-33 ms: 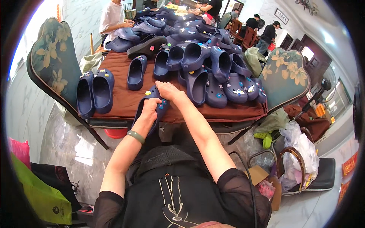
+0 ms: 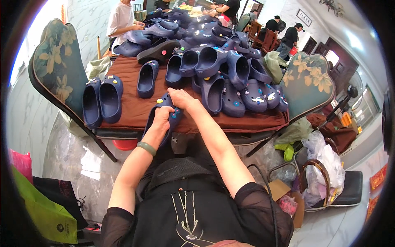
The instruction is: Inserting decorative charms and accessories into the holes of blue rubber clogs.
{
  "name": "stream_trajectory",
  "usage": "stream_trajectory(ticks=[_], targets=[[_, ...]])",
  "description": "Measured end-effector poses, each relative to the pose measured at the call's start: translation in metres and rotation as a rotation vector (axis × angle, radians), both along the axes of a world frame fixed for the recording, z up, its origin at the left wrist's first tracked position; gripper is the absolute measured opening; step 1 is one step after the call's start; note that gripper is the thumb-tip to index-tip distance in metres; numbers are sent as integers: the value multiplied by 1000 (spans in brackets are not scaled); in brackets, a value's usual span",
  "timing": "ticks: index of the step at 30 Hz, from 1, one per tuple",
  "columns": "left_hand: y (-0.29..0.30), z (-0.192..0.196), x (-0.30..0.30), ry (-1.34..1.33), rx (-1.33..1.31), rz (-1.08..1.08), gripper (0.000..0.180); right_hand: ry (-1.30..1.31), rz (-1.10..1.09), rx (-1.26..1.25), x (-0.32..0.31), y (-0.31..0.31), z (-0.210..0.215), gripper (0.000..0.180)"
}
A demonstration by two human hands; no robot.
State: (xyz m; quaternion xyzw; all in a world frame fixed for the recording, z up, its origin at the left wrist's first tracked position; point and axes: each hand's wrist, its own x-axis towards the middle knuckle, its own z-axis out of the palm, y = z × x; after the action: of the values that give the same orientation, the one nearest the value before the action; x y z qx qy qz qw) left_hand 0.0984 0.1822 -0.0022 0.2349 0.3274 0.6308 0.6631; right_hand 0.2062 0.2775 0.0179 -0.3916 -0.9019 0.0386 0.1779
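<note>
A navy clog (image 2: pixel 165 101) is held at the near edge of the brown-covered table, its toe pointing away from me. My left hand (image 2: pixel 161 118) is closed on its upper, thumb outside and the other fingers mostly hidden in the opening. At the toe, my right hand (image 2: pixel 181 99) has its fingers bunched against the clog; whether a small piece is pinched there is hidden. A yellow-and-white charm (image 2: pixel 159 101) and blue flower charms (image 2: pixel 176 112) sit on the upper. Just beyond lies a single navy clog (image 2: pixel 147 79); a pair of clogs (image 2: pixel 110 99) stands to the left.
A heap of navy clogs (image 2: pixel 212 61) covers the table's middle and far part. Floral-backed chairs (image 2: pixel 55 61) (image 2: pixel 309 78) flank the brown cloth (image 2: pixel 127 68). Someone in a white shirt (image 2: pixel 121 22) stands at the far left. Plastic bags (image 2: pixel 325 164) lie on a seat at right.
</note>
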Motion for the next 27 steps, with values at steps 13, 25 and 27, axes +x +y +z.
stream_trajectory(ticks=[13, 25, 27], targets=[[15, -12, -4, -36, -1, 16, 32, 262, -91, -195, -7, -9, -4, 41], [14, -10, -3, 3, 13, 8, 29, 82, -89, 5, 2, 5, -10, 39], [20, -17, -7, 22, 14, 9, 27, 77, -89, 51, 1, 7, -10, 39]])
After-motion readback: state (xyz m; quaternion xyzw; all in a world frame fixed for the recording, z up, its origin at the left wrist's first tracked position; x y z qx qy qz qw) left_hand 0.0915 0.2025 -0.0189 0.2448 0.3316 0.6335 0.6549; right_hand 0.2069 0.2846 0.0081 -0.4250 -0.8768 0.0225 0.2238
